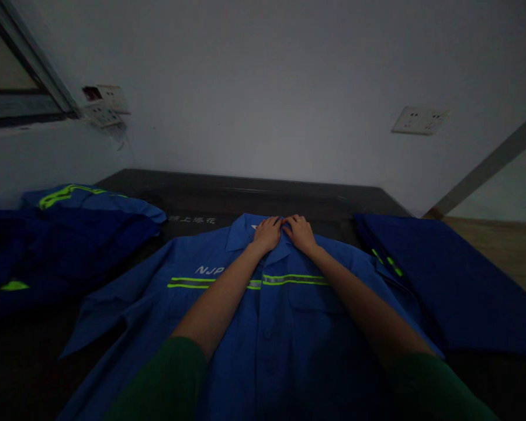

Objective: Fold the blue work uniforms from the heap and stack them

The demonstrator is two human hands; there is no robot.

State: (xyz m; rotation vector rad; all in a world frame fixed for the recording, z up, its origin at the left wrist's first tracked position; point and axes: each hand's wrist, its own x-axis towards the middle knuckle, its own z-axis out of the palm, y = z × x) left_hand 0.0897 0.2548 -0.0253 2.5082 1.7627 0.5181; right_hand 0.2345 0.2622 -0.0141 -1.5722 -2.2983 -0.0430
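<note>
We had left hand and right hand on blue shirt collar, both curled, couldn't tell if pinching

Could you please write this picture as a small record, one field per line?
Left hand: on the collar of the blue shirt, near the front opening
Right hand: beside the left, on the same collar
Shirt: spread front up, yellow-green chest stripes
Left side: bunched dark blue cloth
Right side: folded dark blue garment
Surface: dark table
Wall: socket plates
</note>
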